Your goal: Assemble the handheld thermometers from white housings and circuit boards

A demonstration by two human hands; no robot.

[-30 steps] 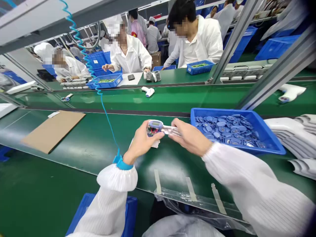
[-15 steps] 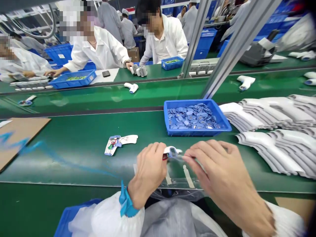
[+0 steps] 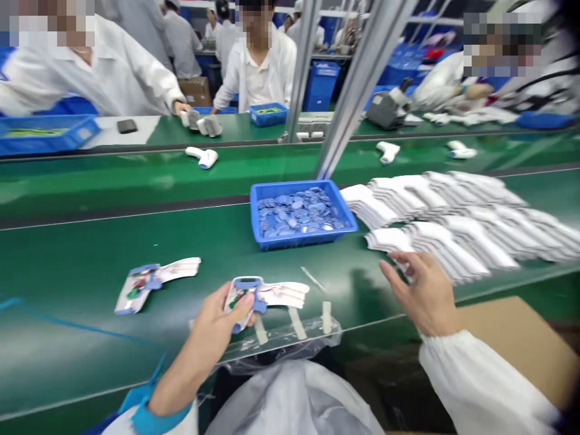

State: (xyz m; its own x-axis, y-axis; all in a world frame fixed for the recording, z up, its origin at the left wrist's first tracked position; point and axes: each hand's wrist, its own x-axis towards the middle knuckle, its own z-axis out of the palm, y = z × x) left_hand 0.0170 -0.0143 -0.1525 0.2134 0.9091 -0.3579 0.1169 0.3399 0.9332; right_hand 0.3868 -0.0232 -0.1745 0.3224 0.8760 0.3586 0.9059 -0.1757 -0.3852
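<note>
The left hand (image 3: 212, 326), at 6 o'clock on the green conveyor belt (image 3: 67, 260), curls closed on a white-and-blue plastic thermometer shell (image 3: 276, 294). A second shell (image 3: 136, 290) lies at 9 o'clock from it. The right hand (image 3: 423, 296) is open, its fingers (image 3: 394, 272) spread, holding nothing, beside the stacked white housings (image 3: 453, 223). Only two shells are out; the blue plastic tray (image 3: 299, 243) of round blue discs (image 3: 299, 211) is heaped, so most parts look unused.

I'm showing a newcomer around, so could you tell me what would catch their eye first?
The blue tray of round blue parts sits on the green conveyor, with stacked white pistol-shaped housings to its right. In front, the left hand holds a part-built white-and-blue device, and the open right hand is by the stacks.
</note>
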